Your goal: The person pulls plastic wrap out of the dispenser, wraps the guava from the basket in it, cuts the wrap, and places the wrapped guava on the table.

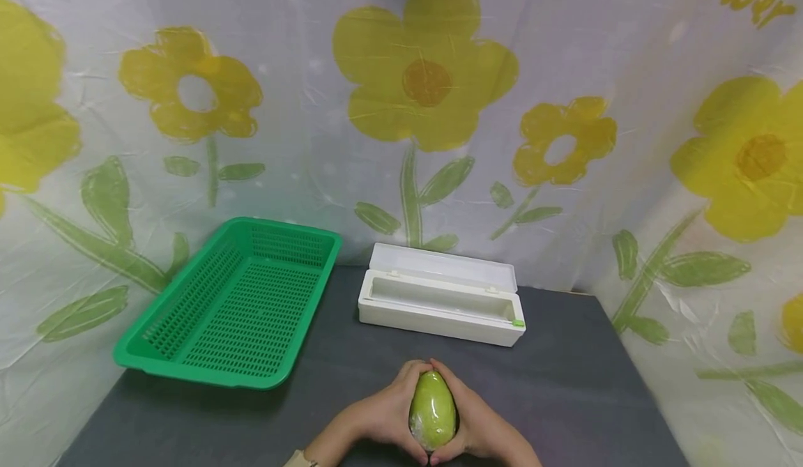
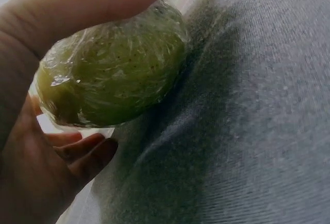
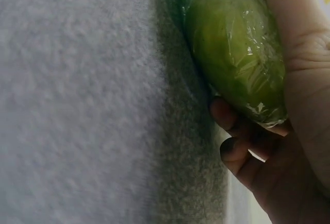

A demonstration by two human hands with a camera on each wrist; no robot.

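Observation:
A yellow-green mango [image 1: 433, 411] wrapped in shiny cling film lies low over the table at the near middle. My left hand [image 1: 395, 408] holds its left side, thumb at the near end and forefinger at the far end. On the other side my right hand [image 1: 473, 418] grips it the same way, so the thumbs and forefingers of both hands meet around it. Both wrist views show crinkled film over the mango's skin [image 2: 118, 69], with small dark specks under it in the left one. The other fingers [image 3: 242, 147] curve beneath the fruit.
Behind the hands stands a long white cling film dispenser box [image 1: 439, 314], its lid [image 1: 442, 265] raised and a green slider [image 1: 518, 323] at its right end. A green plastic basket [image 1: 282, 376] sits at the left. The dark table [image 1: 577, 383] meets a flowered curtain [image 1: 301, 160].

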